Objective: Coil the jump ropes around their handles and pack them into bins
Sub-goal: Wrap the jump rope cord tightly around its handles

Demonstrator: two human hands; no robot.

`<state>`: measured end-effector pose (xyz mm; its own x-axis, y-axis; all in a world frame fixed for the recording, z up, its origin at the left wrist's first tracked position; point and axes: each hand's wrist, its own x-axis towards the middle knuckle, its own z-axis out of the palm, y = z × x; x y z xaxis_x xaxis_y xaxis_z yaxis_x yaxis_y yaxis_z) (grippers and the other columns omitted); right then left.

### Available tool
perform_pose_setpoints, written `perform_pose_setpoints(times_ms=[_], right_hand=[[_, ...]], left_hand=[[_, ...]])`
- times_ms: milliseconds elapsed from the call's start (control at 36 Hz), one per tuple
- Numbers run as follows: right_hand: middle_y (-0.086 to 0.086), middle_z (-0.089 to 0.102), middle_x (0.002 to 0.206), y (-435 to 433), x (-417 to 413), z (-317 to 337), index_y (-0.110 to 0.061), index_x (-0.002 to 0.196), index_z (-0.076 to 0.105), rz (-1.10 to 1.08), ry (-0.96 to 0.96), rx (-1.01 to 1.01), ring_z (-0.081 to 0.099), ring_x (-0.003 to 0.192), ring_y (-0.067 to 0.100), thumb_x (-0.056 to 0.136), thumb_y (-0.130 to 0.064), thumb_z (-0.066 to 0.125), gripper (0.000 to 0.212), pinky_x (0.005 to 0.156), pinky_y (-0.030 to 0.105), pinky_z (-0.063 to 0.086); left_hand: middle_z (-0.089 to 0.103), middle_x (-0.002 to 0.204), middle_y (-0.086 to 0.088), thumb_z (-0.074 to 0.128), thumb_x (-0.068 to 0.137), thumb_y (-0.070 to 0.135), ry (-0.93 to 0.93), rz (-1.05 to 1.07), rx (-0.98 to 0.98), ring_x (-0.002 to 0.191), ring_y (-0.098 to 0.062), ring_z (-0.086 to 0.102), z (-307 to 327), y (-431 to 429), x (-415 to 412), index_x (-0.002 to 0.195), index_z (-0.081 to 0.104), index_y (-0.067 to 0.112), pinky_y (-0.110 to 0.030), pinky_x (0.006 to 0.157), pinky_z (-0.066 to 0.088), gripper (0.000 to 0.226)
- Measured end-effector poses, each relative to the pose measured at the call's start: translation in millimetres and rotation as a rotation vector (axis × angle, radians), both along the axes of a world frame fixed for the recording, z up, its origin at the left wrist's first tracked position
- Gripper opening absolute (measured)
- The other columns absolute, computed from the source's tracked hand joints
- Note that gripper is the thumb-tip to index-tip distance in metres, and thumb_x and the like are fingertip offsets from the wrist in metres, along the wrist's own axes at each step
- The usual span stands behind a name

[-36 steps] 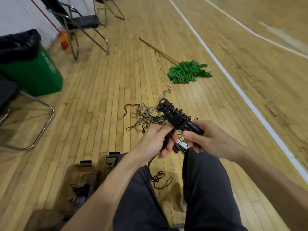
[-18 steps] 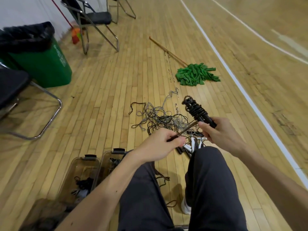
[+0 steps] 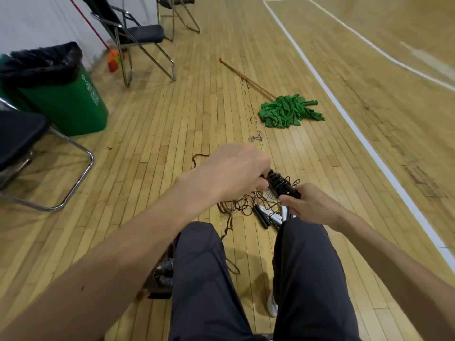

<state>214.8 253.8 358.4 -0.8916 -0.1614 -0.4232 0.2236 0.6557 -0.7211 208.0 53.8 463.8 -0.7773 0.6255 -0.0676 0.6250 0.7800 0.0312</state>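
Black jump-rope handles [image 3: 283, 184], mostly wound with cord, are held above the wooden floor, right grip [image 3: 312, 207] clamped on their bare end, left grip [image 3: 236, 173] closed round the coil. Much remains, I judge: loose brown ropes [image 3: 243, 205] lie tangled below, unbinned.

Legs: dark grey, softly creased trousers [image 3: 204, 279] are worn, seen at 6 o'clock | Arms: both forearms [image 3: 123, 254] are left bare, seen at 7 and 4 o'clock | Foot: a white shoe [image 3: 272, 307] is glimpsed
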Motion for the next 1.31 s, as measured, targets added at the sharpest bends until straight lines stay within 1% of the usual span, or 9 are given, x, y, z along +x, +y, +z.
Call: perform_pose_setpoints(times_ms=[194, 472, 611, 667, 806, 917, 1000, 1056, 1306], right_hand=[[-0.001, 0.050, 0.061, 6.1, 20.4, 19.8, -0.008, 0.086, 0.060, 0.312, -0.307, -0.063, 0.033, 0.048, 0.012, 0.101, -0.030, 0.060, 0.026, 0.043, 0.021, 0.028], [-0.005, 0.049, 0.055, 9.5, 53.5, 50.6, -0.008, 0.087, 0.064, 0.642, -0.453, -0.309, 0.034, 0.048, 0.011, 0.100, -0.025, 0.061, 0.021, 0.045, 0.017, 0.027], [-0.003, 0.046, 0.057, 12.3, 61.0, 59.0, -0.005, 0.090, 0.063, 0.663, -0.386, -0.435, 0.036, 0.051, 0.012, 0.100, -0.024, 0.060, 0.022, 0.046, 0.019, 0.026], [-0.005, 0.046, 0.056, 11.6, 64.2, 58.9, -0.008, 0.086, 0.061, 0.651, -0.379, -0.521, 0.035, 0.052, 0.014, 0.099, -0.024, 0.059, 0.020, 0.046, 0.020, 0.024], [-0.009, 0.049, 0.058, 9.7, 68.5, 50.7, -0.009, 0.089, 0.062, 0.519, -0.387, -0.900, 0.037, 0.048, 0.005, 0.096, -0.036, 0.067, 0.028, 0.045, 0.017, 0.027], [-0.007, 0.049, 0.061, 9.7, 66.3, 44.8, -0.016, 0.092, 0.065, 0.321, -0.348, -1.123, 0.037, 0.047, 0.005, 0.088, -0.039, 0.075, 0.025, 0.047, 0.017, 0.033], [-0.005, 0.049, 0.064, 8.0, 64.7, 44.2, -0.016, 0.096, 0.066, 0.270, -0.300, -1.124, 0.037, 0.050, 0.008, 0.087, -0.035, 0.077, 0.025, 0.049, 0.019, 0.033], [-0.003, 0.050, 0.067, 6.2, 64.9, 42.6, -0.015, 0.099, 0.065, 0.265, -0.305, -1.137, 0.040, 0.052, 0.008, 0.088, -0.031, 0.076, 0.023, 0.050, 0.019, 0.035], [0.016, 0.070, 0.090, -2.2, 60.1, 41.5, -0.007, 0.100, 0.057, 0.097, -0.214, -0.982, 0.053, 0.052, 0.016, 0.098, -0.026, 0.060, 0.019, 0.045, 0.019, 0.036]], left_hand=[[0.062, 0.084, 0.012, 0.067, 0.087, 0.051, -0.025, -0.168, -0.038, 0.089, -0.011, 0.062, 26.6, 19.9, -16.1, 0.106, 0.075, 0.022, -0.031, 0.079, 0.052, 0.035], [0.057, 0.055, 0.033, 0.076, 0.086, 0.029, -0.457, -0.161, 0.236, 0.058, 0.012, 0.052, 14.0, 31.7, -28.1, 0.088, 0.077, 0.021, -0.005, 0.056, 0.035, 0.008], [0.067, 0.065, 0.010, 0.075, 0.088, 0.021, -0.679, -0.102, 0.432, 0.055, -0.018, 0.047, -10.8, 22.8, -30.3, 0.086, 0.077, 0.024, -0.034, 0.053, 0.035, 0.004], [0.067, 0.067, 0.000, 0.073, 0.089, 0.019, -0.719, -0.095, 0.502, 0.056, -0.027, 0.043, -19.7, 22.2, -29.0, 0.090, 0.078, 0.015, -0.039, 0.051, 0.034, 0.006], [0.058, 0.056, 0.012, 0.067, 0.094, 0.019, -0.754, 0.042, 0.535, 0.047, -0.003, 0.042, -42.1, 16.5, -22.2, 0.094, 0.074, 0.000, -0.013, 0.047, 0.032, 0.021], [0.064, 0.050, 0.014, 0.050, 0.101, 0.001, -0.678, 0.183, 0.420, 0.045, 0.004, 0.052, -58.2, 10.3, -13.4, 0.129, 0.055, -0.012, -0.009, 0.052, 0.042, 0.031], [0.050, 0.040, 0.017, 0.048, 0.101, 0.002, -0.793, 0.220, 0.597, 0.042, -0.001, 0.047, -85.6, 3.4, -4.4, 0.075, 0.079, 0.027, -0.016, 0.051, 0.036, 0.048], [0.050, 0.048, 0.012, 0.050, 0.102, 0.009, -0.847, 0.280, 0.726, 0.046, -0.003, 0.041, -87.3, 1.0, 2.8, 0.050, 0.066, 0.036, -0.021, 0.051, 0.033, 0.061], [0.047, 0.056, -0.002, 0.042, 0.102, 0.048, -0.934, 0.304, 0.797, 0.044, -0.009, 0.036, -93.8, -13.5, 32.0, 0.070, 0.063, 0.016, -0.018, 0.044, 0.028, 0.050]])
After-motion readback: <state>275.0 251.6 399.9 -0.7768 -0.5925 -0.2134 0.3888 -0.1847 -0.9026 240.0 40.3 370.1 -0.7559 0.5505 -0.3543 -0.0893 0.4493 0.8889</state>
